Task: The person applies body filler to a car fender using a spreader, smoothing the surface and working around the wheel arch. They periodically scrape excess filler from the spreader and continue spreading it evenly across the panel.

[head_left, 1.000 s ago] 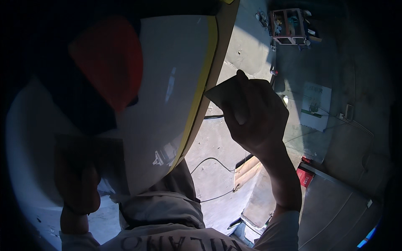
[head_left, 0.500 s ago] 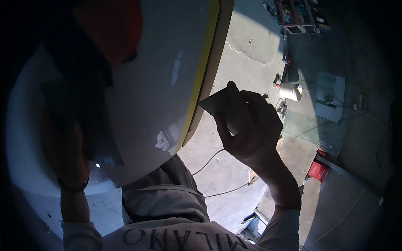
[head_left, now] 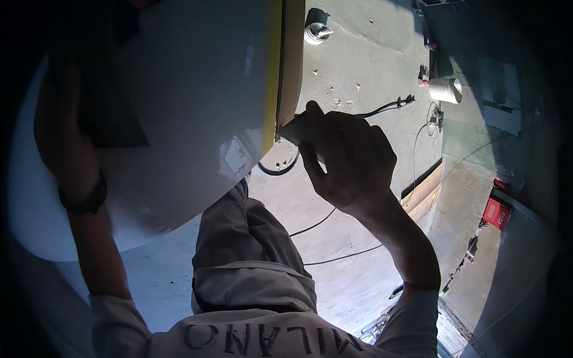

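Observation:
A large glossy white curved panel [head_left: 197, 119] fills the left and middle, with yellow tape [head_left: 271, 77] along its right border and a brownish edge strip [head_left: 290, 59] outside that. My right hand [head_left: 352, 158] pinches a thin flat scraper [head_left: 293, 129]. The scraper's tip touches or nearly touches the lower end of the edge strip. Over the panel's left side, in deep shadow, is my left hand [head_left: 68, 149], a dark band at its wrist. A dark, straight-edged plate [head_left: 116, 134] lies against it and appears held; its fingers are mostly lost in the dark.
On the floor to the right stand an open can [head_left: 317, 33] and a white bucket [head_left: 446, 90]. A black cable [head_left: 382, 110] and thinner wires run across the concrete. Farther right is a red box [head_left: 496, 212]. My trouser legs [head_left: 250, 256] are below the panel.
The whole view has shifted, bringing the can and black cable into sight. My left hand has moved farther up the panel with the dark plate. The scraper stays near the panel's right edge.

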